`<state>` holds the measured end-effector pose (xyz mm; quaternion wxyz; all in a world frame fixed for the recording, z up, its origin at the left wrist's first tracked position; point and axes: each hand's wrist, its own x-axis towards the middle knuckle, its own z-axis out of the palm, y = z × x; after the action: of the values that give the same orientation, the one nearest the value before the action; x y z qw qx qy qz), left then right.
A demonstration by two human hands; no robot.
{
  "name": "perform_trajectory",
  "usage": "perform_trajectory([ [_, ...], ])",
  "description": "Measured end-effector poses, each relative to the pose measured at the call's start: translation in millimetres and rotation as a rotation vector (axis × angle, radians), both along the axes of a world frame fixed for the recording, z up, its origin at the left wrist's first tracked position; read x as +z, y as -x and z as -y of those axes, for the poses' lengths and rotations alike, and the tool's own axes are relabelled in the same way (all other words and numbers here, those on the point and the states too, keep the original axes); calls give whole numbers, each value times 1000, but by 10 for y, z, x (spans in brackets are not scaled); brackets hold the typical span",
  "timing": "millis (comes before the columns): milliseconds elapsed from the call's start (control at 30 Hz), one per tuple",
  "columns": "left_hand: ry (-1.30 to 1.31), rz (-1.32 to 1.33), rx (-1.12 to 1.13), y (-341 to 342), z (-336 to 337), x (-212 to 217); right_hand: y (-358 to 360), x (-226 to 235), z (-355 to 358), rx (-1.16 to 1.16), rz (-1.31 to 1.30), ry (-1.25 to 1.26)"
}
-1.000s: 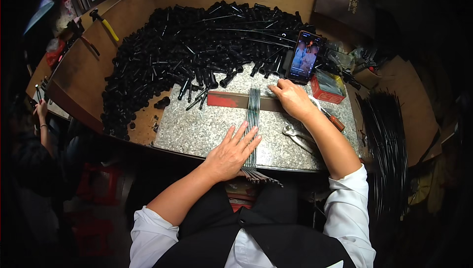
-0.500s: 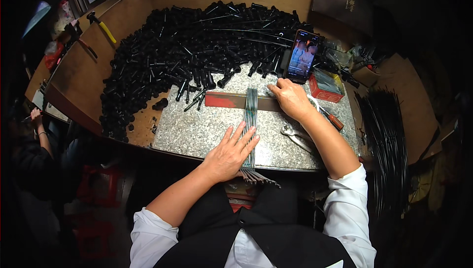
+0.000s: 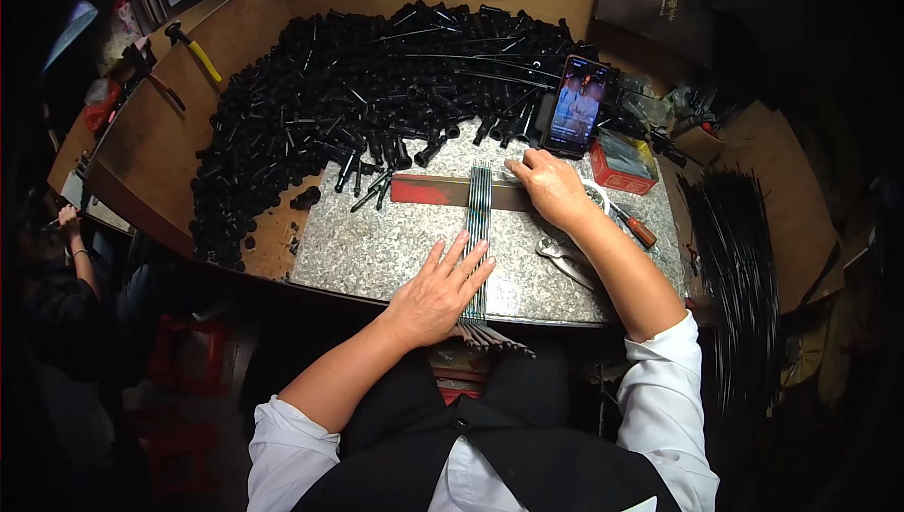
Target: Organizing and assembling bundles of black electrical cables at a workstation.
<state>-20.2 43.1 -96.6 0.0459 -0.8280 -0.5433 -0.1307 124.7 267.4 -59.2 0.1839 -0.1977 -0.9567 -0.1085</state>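
Note:
Several thin metal rods (image 3: 479,200) lie side by side over a flat bar (image 3: 424,189), red at its left end, on a speckled stone slab (image 3: 363,248). The rods' near ends fan out past the slab's front edge. My left hand (image 3: 435,297) is open, its outstretched fingers resting on the rods from the left. Over the bar's right end is my right hand (image 3: 554,188), its fingers curled in. Whatever it holds, if anything, is hidden. Beside my right forearm lie metal pliers (image 3: 565,260), partly covered, and an orange-handled screwdriver (image 3: 641,232).
A heap of black tubular parts (image 3: 377,79) fills the back and left of the wooden tray (image 3: 169,150). A lit phone (image 3: 576,105) leans behind my right hand, near a red box (image 3: 623,169). Long black rods (image 3: 739,277) hang at the right. Another person's hand (image 3: 70,221) shows far left.
My right hand has shifted slightly left along the bar, fingers still curled. The picture on the phone differs a little. My left hand stays on the rods.

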Motion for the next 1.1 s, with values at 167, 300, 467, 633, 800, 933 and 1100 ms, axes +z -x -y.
perform_trajectory([
  [167,10,19,-3,-4,-8,0,-60,-34,-37,-18,-18,-7],
  [300,14,15,6,13,5,-29,-52,6,-18,-25,-6,4],
  [467,-28,4,-3,14,-11,-54,-46,-8,-16,-26,-21,14],
  [633,19,14,-4,-2,2,34,-47,-17,-23,-19,-22,4],
  [800,43,56,-10,-14,5,60,-29,-37,-39,-13,-27,6],
  [933,28,46,-6,-27,5,70,-29,-13,-25,1,-34,14],
  [1100,41,44,0,-29,18,94,5,-7,-14,11,-36,32],
])
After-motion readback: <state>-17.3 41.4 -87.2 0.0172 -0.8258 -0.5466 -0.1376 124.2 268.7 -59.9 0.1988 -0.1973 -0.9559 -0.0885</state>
